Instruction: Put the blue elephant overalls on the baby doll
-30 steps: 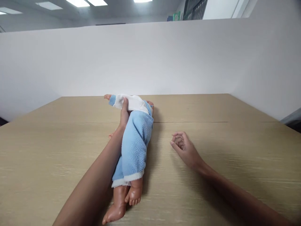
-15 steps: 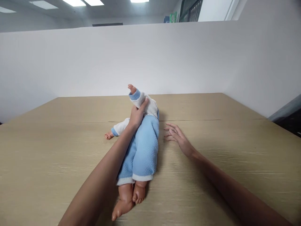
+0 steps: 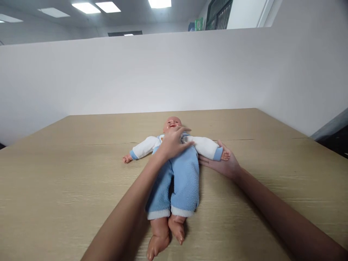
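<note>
A baby doll (image 3: 185, 177) in a blue and white fleece suit lies on its back on the table, feet toward me and arms spread to the sides. Over its chest is my left hand (image 3: 175, 141), fingers and thumb apart; whether the palm touches the suit I cannot tell. Beside the doll's body, at the right, my right hand (image 3: 227, 167) is open with its fingers stretched out. The doll's white sleeve (image 3: 206, 147) crosses over that hand and hides part of it.
The wooden table (image 3: 89, 174) has a thin seam running across it. A white partition (image 3: 163, 72) rises behind it, with a white wall (image 3: 304, 76) on the right. A dark object (image 3: 334, 134) shows past the right edge.
The doll has turned from its side onto its back, its raised arm coming down to the right. My left hand has loosened its hold, and my right hand has moved in beside the doll.
</note>
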Motion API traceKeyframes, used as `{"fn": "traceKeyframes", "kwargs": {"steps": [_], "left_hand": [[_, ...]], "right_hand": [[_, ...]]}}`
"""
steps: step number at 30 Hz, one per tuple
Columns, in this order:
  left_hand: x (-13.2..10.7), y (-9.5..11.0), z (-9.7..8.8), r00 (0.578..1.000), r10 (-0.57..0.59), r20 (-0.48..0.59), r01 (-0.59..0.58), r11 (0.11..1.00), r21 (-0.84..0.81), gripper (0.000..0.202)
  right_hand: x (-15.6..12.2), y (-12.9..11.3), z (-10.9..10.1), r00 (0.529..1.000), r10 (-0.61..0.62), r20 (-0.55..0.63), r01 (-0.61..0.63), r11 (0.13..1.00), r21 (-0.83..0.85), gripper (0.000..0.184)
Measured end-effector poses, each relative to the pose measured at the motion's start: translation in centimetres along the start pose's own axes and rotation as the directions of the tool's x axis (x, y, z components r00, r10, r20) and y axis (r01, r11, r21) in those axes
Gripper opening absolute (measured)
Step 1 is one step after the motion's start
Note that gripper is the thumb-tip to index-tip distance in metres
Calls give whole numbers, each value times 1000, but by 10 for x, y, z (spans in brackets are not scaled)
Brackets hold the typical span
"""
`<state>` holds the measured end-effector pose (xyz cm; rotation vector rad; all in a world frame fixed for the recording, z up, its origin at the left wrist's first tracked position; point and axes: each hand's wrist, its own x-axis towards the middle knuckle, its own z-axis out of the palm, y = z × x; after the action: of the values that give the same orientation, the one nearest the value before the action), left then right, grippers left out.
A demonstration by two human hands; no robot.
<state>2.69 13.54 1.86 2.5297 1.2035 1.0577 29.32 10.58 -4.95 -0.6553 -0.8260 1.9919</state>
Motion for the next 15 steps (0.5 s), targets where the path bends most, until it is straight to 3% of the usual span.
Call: {"fn": "traceKeyframes", "kwargs": {"steps": [2, 3, 4, 6, 7, 8, 11, 13, 15], "left_hand": [[-18, -19, -18, 976, -164, -142, 177, 981, 78, 35], [-27, -31, -27, 938, -283, -202, 312, 941, 130, 36], [-37, -45, -35, 878, -412, -242, 458, 870, 181, 42], [-56, -72, -48, 726, -662, -185, 687, 694, 216, 54], [-64, -82, -52, 664, -736, -135, 745, 634, 208, 59], [-70, -90, -56, 630, -770, -104, 770, 602, 209, 63], [-81, -96, -59, 598, -800, -44, 788, 577, 212, 76], [-81, -87, -58, 584, -811, 21, 792, 576, 203, 87], [-78, -72, -53, 601, -791, 115, 779, 612, 137, 93]], "right_hand": [[-2, -3, 0, 997, 3, -76, -3, 1000, 10, 48], [-3, -4, 1, 992, -13, -129, 11, 1000, -15, 40], [-2, -4, 4, 982, -41, -184, 31, 998, -61, 35], [-2, -2, 10, 958, -106, -265, 58, 981, -184, 29], [-1, -1, 15, 949, -125, -289, 57, 971, -234, 28], [-2, 0, 20, 942, -134, -308, 50, 962, -268, 28], [-5, 5, 36, 933, -120, -340, 9, 951, -310, 33], [-7, 12, 47, 928, -135, -347, 5, 936, -352, 33], [-7, 21, 58, 918, -182, -352, 10, 899, -438, 40]]}}
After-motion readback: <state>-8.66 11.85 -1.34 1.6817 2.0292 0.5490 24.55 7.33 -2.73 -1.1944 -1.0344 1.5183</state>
